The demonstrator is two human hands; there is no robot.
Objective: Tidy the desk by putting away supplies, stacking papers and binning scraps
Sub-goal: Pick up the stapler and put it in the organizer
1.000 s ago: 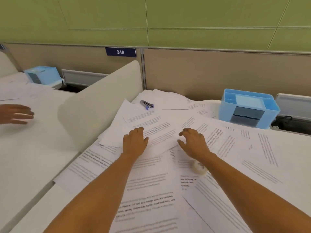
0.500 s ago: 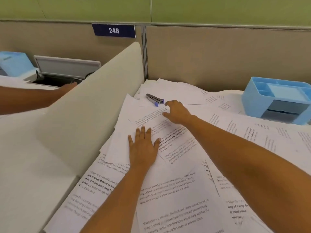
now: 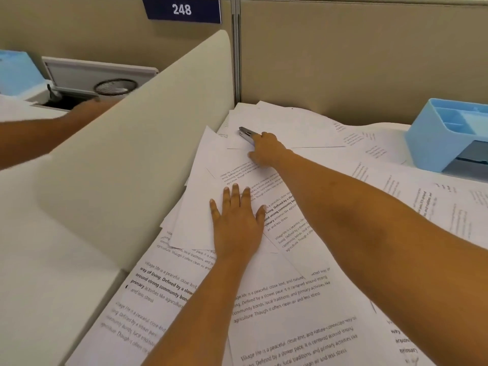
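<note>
Right hand point(image 3: 267, 151) reached stapler point(image 3: 244, 133); sign point(image 3: 182, 9) reads 248.

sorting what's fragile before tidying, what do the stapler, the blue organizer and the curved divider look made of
Stapler: probably metal, grey with a dull sheen; its near end is hidden under the right hand.
Blue organizer: apparently moulded plastic, pale blue and smooth, with rounded edges and thin compartment walls.
Curved divider: cream, matte, no glare; fabric-covered or plastic board, cannot tell which.

Tan cubicle partition point(image 3: 343, 62) w/ blue 248 sign point(image 3: 182, 9).
</note>
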